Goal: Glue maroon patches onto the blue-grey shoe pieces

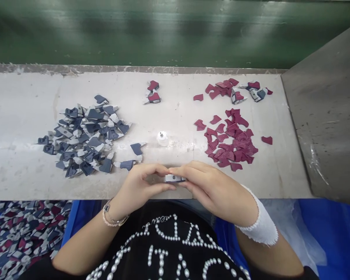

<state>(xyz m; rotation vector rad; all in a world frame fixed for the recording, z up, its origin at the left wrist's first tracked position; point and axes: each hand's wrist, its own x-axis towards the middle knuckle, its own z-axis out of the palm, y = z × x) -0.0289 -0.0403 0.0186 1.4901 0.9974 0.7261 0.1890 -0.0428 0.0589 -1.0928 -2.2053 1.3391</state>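
Near the front edge of the bench, both hands pinch one small grey-and-white plastic part [174,178] between them. My left hand [140,184] closes on its left end with thumb and fingers. From the other side my right hand [207,184] grips its right end, the fingertips of both hands almost meeting above it. Most of the part's lower face is hidden. Just beyond the hands stands a small white round fixture [162,138] with a metal pin on top. Two loose blue-grey parts, one of them a flat-faced piece [137,148], lie beside my left hand.
A heap of blue-grey and white parts [89,136] covers the left of the bench [175,112]. Maroon pieces [236,142] lie in piles at right, near several assembled parts [258,94]. A metal panel [326,109] bounds the right side. Below left, a blue bin [72,217] holds mixed parts.
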